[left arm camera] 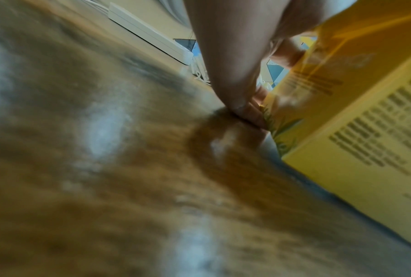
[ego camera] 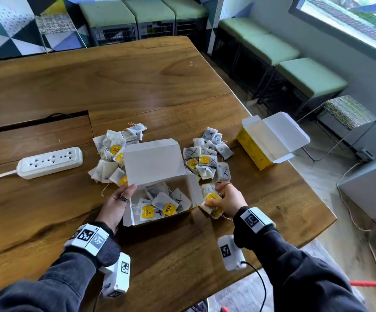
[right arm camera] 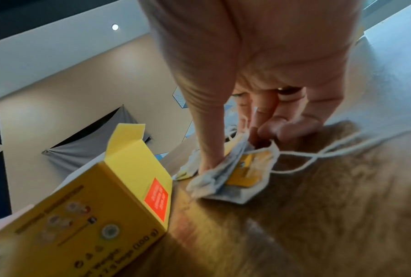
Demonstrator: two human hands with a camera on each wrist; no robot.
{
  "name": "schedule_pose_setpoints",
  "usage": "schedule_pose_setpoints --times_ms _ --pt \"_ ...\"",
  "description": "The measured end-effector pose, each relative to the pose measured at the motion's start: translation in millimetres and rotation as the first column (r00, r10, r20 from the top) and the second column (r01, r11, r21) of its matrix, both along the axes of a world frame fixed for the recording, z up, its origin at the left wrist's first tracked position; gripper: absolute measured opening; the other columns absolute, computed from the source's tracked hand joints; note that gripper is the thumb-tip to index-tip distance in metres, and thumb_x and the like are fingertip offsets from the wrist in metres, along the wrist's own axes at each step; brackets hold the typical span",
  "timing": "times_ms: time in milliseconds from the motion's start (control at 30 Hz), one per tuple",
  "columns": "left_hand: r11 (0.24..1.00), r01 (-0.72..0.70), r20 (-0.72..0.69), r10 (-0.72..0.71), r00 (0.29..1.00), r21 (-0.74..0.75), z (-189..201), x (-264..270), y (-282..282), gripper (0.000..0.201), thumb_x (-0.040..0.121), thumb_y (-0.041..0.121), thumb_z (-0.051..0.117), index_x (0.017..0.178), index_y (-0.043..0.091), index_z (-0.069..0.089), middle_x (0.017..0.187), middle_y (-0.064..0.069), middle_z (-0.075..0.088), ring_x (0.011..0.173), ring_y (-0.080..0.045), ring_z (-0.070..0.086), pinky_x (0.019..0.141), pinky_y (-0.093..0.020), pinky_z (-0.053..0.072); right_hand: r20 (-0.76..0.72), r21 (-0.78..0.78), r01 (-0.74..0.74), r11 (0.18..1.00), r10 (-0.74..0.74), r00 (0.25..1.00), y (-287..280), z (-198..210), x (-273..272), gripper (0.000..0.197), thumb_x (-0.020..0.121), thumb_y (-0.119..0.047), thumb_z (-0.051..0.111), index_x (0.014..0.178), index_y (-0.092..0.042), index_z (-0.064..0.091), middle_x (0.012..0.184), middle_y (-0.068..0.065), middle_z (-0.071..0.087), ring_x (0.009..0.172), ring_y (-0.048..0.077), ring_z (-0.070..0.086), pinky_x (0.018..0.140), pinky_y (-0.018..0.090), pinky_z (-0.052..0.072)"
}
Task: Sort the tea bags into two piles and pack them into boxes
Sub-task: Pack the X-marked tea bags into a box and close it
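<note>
An open yellow tea box (ego camera: 157, 176) with a raised white lid stands at the table's near middle, partly filled with tea bags (ego camera: 160, 204). My left hand (ego camera: 117, 203) rests flat against its left side (left arm camera: 341, 105), fingers straight. Just right of the box, my right hand (ego camera: 224, 200) grips a small bunch of tea bags with yellow tags (right arm camera: 237, 168) lying on the table. A pile of X-marked bags (ego camera: 208, 155) lies behind that hand. An unmarked pile (ego camera: 112, 152) lies left of the lid. A second open yellow box (ego camera: 265, 140) stands at the far right.
A white power strip (ego camera: 49, 162) with its cable lies on the wooden table (ego camera: 137, 86) to the left, also seen in the left wrist view (left arm camera: 149, 31). The table's right edge runs close to the second box. Green-cushioned stools (ego camera: 308, 77) line the walls beyond.
</note>
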State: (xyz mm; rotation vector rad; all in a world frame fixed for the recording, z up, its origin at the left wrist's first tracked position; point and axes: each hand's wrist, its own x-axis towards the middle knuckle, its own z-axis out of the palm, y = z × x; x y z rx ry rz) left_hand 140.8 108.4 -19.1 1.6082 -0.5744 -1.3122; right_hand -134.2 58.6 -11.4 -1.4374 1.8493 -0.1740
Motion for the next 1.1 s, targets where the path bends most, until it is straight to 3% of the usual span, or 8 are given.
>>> schedule_pose_setpoints --times_ms 233,400,500,633,733,867,967,1100 --pt "1.0 0.028 -0.026 -0.028 0.999 -0.001 -3.1 4.7 0.6 0.029 0.086 0.029 0.06 0.112 0.016 0.061 0.118 -0.008 0.063 0.116 -0.025 0.055 0.108 -0.042 0.036 -0.04 -0.037 -0.106 0.994 0.104 0.994 15.2 -1.9 4.5 0.039 0.072 -0.027 0.078 0.102 -0.014 0.056 0.099 0.004 0.062 0.085 0.014 0.055 0.07 0.022 0.044" --pt "0.999 0.038 -0.043 -0.038 0.998 -0.009 -2.2 4.6 1.1 0.016 0.086 0.028 0.06 0.1 0.02 0.064 0.114 -0.009 0.065 0.113 -0.025 0.057 0.107 -0.042 0.037 0.026 -0.267 -0.056 0.962 0.065 0.998 20.4 26.8 -0.1 0.023 0.075 -0.018 0.076 0.088 -0.022 0.056 0.083 -0.006 0.063 0.078 0.013 0.063 0.074 0.037 0.057" --pt "0.999 0.047 -0.048 -0.048 0.998 -0.021 -1.9 3.8 1.5 0.01 0.087 0.027 0.059 0.093 0.021 0.065 0.107 -0.005 0.067 0.113 -0.026 0.057 0.107 -0.043 0.037 0.068 -0.508 -0.098 0.856 0.153 0.986 16.3 69.0 15.6 0.025 0.074 -0.024 0.077 0.085 -0.025 0.054 0.081 -0.011 0.062 0.075 0.004 0.06 0.065 0.014 0.049" --pt "0.999 0.037 -0.061 -0.039 0.997 -0.032 -0.1 1.8 1.5 0.008 0.089 0.023 0.056 0.089 0.022 0.064 0.101 -0.001 0.065 0.112 -0.023 0.055 0.108 -0.04 0.036 0.189 -0.335 -0.34 0.879 0.416 0.889 15.3 87.4 71.3 0.028 0.074 -0.022 0.076 0.09 -0.024 0.053 0.076 -0.018 0.056 0.067 -0.01 0.054 0.054 0.002 0.04" --pt "0.998 0.045 -0.062 -0.047 0.997 -0.034 -1.3 3.4 2.1 0.01 0.089 0.026 0.057 0.091 0.022 0.066 0.112 -0.008 0.065 0.117 -0.028 0.055 0.108 -0.045 0.036 0.24 -0.219 -0.4 0.89 0.446 0.862 13.4 63.5 104.0 0.027 0.075 -0.018 0.077 0.095 -0.013 0.061 0.079 -0.004 0.062 0.058 -0.008 0.055 0.049 0.001 0.037" --pt "0.997 0.054 -0.077 -0.058 0.995 -0.049 -0.9 3.7 1.3 0.011 0.089 0.023 0.056 0.089 0.018 0.066 0.107 -0.011 0.067 0.115 -0.032 0.057 0.106 -0.047 0.038 0.067 -0.164 -0.479 0.862 0.494 0.867 13.7 41.3 119.6 0.027 0.084 -0.024 0.064 0.108 -0.012 0.066 0.105 0.01 0.068 0.092 0.021 0.063 0.075 0.023 0.049" --pt "0.997 0.054 -0.091 -0.058 0.994 -0.054 -1.5 3.7 2.2 0.011 0.089 0.023 0.056 0.089 0.018 0.066 0.111 -0.017 0.065 0.115 -0.034 0.056 0.107 -0.048 0.037 -0.05 -0.135 -0.486 0.864 0.484 0.874 14.8 38.2 117.3 0.035 0.083 -0.026 0.065 0.115 -0.011 0.061 0.112 0.012 0.065 0.104 0.028 0.059 0.081 0.03 0.046" --pt "0.997 0.056 -0.11 -0.062 0.992 -0.055 -2.2 5.7 1.7 0.012 0.09 0.022 0.055 0.091 0.019 0.066 0.105 -0.009 0.068 0.111 -0.031 0.058 0.106 -0.046 0.039 0.001 -0.309 -0.437 0.845 0.459 0.888 10.8 47.2 104.9 0.023 0.082 -0.025 0.068 0.099 -0.01 0.065 0.097 0.008 0.068 0.09 0.019 0.062 0.069 0.012 0.044"
